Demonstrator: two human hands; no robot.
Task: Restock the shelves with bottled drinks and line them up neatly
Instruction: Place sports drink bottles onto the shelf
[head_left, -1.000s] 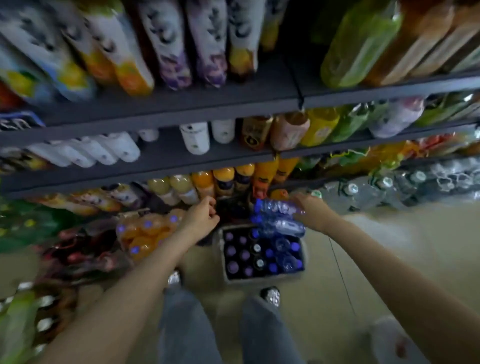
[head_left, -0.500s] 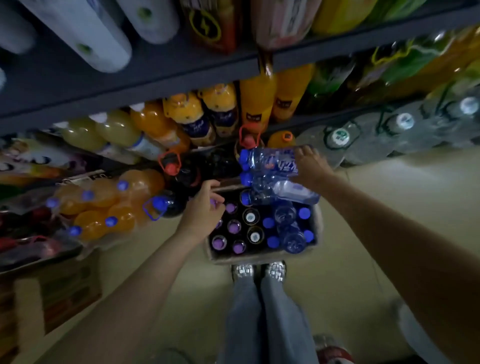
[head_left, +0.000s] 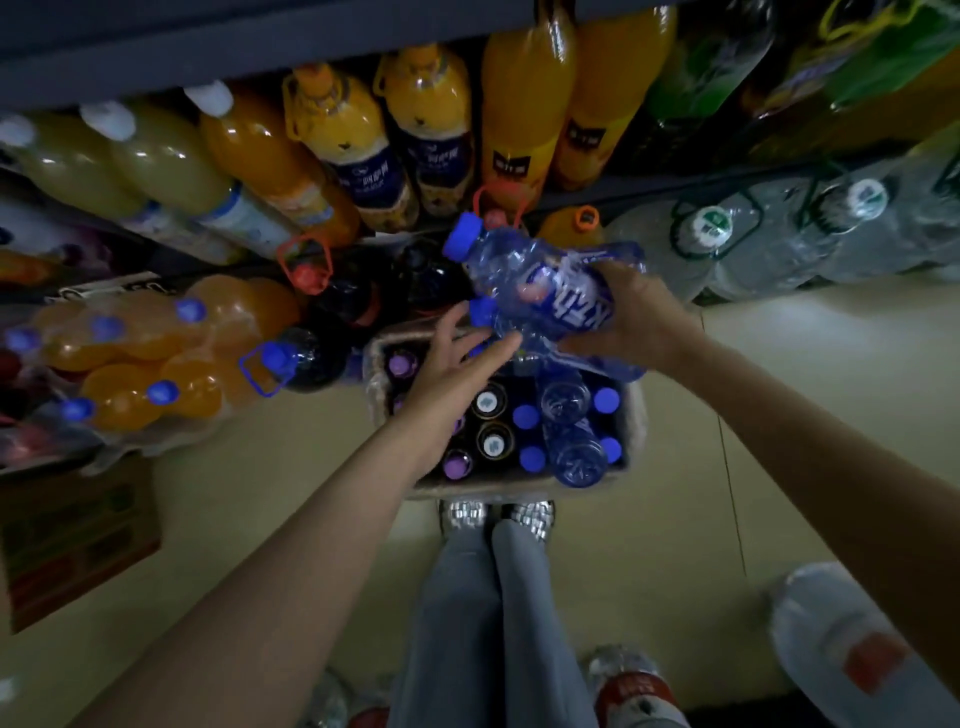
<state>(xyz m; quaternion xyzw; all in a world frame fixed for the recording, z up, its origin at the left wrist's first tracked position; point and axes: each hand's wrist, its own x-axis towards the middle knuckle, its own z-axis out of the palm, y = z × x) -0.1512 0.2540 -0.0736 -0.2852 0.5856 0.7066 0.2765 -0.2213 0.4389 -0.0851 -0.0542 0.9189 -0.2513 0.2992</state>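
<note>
Nearest, I note bare floor beside the crate of capped bottles. My left hand reaches over it, fingers straight, touching clear blue-capped bottles clamped in my right hand above the crate. Their blue-white label is unreadable. Beyond, orange bottles crowd the shelf.
</note>
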